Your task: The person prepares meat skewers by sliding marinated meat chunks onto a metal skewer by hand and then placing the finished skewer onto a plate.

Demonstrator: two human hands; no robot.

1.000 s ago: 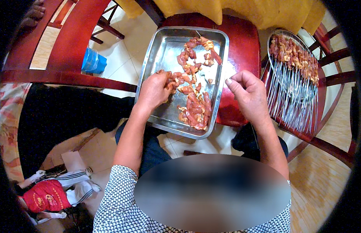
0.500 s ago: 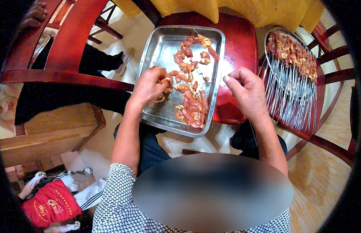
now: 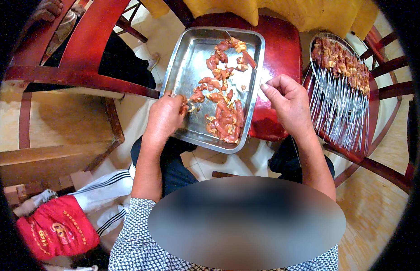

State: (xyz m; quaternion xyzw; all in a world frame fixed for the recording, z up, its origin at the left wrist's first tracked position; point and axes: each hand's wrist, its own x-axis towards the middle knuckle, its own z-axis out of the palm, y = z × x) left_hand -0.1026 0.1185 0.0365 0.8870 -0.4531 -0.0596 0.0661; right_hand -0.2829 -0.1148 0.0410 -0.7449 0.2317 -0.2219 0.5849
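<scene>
A rectangular metal tray (image 3: 173,67) holds raw, marinated meat pieces (image 3: 227,121), scattered down its middle and heaped near its lower right corner. At the tray's left side, my left hand (image 3: 164,115) is closed on meat pieces (image 3: 186,107), some of which show at the fingertips. My right hand (image 3: 289,101) is just right of the tray, thumb and forefinger pinched together. A thin line like a metal skewer (image 3: 297,154) shows below it by the wrist, though the grip itself is mostly hidden.
The tray rests on a red chair seat (image 3: 282,54). To the right, another chair bears a round rack (image 3: 313,67) with several meat skewers (image 3: 338,63). A wooden chair back (image 3: 83,40) stands at left. A co-worker wears a red apron (image 3: 58,228) at lower left.
My left hand has drawn back toward the tray's left rim. My right hand stays nearly still. At left, a person's leg has shifted; the red-aproned co-worker has moved slightly.
</scene>
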